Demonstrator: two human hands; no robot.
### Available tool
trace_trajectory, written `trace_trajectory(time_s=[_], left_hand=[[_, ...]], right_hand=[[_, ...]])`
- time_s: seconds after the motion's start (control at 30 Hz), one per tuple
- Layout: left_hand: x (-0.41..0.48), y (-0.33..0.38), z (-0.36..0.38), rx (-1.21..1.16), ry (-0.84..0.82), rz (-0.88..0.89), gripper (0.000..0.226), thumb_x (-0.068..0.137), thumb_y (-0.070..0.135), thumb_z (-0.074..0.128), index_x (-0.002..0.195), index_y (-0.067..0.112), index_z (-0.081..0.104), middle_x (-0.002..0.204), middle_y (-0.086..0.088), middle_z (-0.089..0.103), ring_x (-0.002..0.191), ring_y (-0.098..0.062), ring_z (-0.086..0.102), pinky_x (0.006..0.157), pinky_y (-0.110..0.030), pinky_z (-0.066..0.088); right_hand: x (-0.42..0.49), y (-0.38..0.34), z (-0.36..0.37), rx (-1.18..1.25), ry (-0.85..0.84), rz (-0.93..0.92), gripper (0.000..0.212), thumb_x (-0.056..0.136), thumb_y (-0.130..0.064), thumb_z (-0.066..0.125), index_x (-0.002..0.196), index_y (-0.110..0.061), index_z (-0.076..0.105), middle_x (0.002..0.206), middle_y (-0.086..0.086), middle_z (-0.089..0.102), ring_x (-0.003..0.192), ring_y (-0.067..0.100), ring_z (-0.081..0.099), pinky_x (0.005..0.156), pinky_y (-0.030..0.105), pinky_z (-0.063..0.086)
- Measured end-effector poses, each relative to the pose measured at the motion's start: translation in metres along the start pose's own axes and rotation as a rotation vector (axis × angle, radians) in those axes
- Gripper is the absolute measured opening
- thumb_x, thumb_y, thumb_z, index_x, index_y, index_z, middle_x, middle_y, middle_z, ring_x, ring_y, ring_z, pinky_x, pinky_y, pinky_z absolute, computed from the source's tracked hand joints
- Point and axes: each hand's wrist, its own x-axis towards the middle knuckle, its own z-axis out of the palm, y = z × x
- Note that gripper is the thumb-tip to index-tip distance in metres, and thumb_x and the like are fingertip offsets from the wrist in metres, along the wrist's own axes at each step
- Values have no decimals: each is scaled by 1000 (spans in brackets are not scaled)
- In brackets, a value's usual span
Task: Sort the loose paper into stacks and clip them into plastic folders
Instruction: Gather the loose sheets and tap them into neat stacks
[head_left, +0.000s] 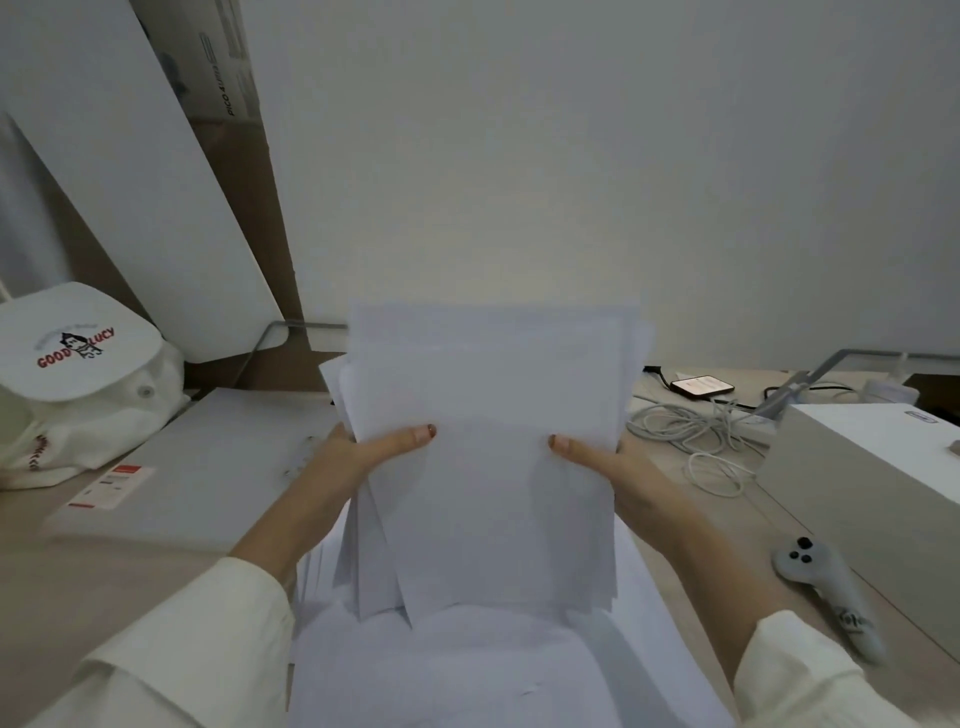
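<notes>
The red lettering on the white fabric bag (78, 348) at the far left read "GOOD LUCY", printed around a small dark figure. Behind it, a brown cardboard box (228, 78) leaning at the wall carried "PICO 4" along its side; the rest of that line was too blurred to read. A red-and-white label (111, 486) was stuck on the near corner of the frosted plastic folder (208, 462), its print too small to make out.

The person held the paper stack (488, 452) upright over the table (78, 582), directly in front of them. The left hand (363, 452) gripped its left edge and the right hand (602, 457) its right edge, each thumb pressed flat on the front sheet, the fingers hidden behind. The sheets were plain white, thin and unevenly squared, with corners fanning out at the lower left. Below lay more loose sheets (467, 670), spread flat.

The folder lay flat just left of the hands, smooth and matte. To the right sat a tangle of white cables (696, 436), a dark phone (701, 385) with a lit screen, a rectangular white box (872, 467), and a grey moulded controller (826, 597) with dark buttons. A smooth white board (130, 182) leaned against the wall.
</notes>
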Motion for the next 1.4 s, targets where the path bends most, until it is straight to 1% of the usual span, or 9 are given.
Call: trace_trajectory(time_s=[0.1,0.23,0.4,0.57,0.77,0.93,1.1,1.3,1.4], left_hand=[[-2,-1,0,-6,56,42,68,35,48,85,96,25,66,89,11,76,79,-8,72,64,-20,56],[-11,-21,0,36,143,68,17,79,25,70,95,26,64,84,14,75,74,-3,70,58,-13,53],[-21,-43,27,13,282,67,22,87,27,60,108,26,57,100,12,65,91,-6,61,83,-27,49],[-22,-40,29,-21,371,196,7,87,23,59,94,25,61,95,6,67,90,-11,64,72,-19,53],[-29,-68,40,29,391,189,39,84,41,58,118,21,54,112,4,64,105,-13,61,87,-25,55],[-28,-59,40,47,449,281,8,92,18,52,95,25,55,92,6,62,85,-9,60,67,-8,50],[-32,-69,43,55,341,239,47,85,33,52,131,24,45,125,7,58,114,-5,55,99,-26,44],[-36,-66,44,48,429,275,13,90,24,57,97,34,53,97,12,62,88,0,63,67,-8,50],[-44,-73,46,57,365,213,23,84,34,56,103,44,49,106,18,61,92,13,60,78,-12,52]], right_hand=[[-3,5,-4,-3,92,-20,24,78,-20,70,102,-19,67,97,-5,76,89,11,71,75,24,58],[-16,23,-14,-77,171,-24,27,88,-24,56,112,-16,65,105,-3,74,98,14,69,84,27,56],[-19,47,-1,-57,262,50,36,93,-38,48,118,-17,63,113,-2,71,106,16,66,97,37,49],[-21,39,-6,-20,317,-47,33,93,-35,48,115,-17,65,113,2,71,107,17,66,94,38,49],[-24,74,10,-34,400,82,42,95,-42,40,130,-22,53,129,-5,58,120,15,53,108,41,37],[-24,68,9,26,506,-66,26,93,-37,46,88,-14,58,92,-3,58,89,16,55,79,33,42],[-27,82,14,27,417,54,41,96,-43,35,128,-25,54,121,-5,62,114,11,55,104,35,38],[-29,80,16,20,510,-45,23,96,-36,41,89,-24,59,88,-15,62,93,10,56,82,28,43],[-32,85,22,0,426,19,32,95,-41,40,119,-27,57,114,-15,62,109,7,55,100,32,39]])
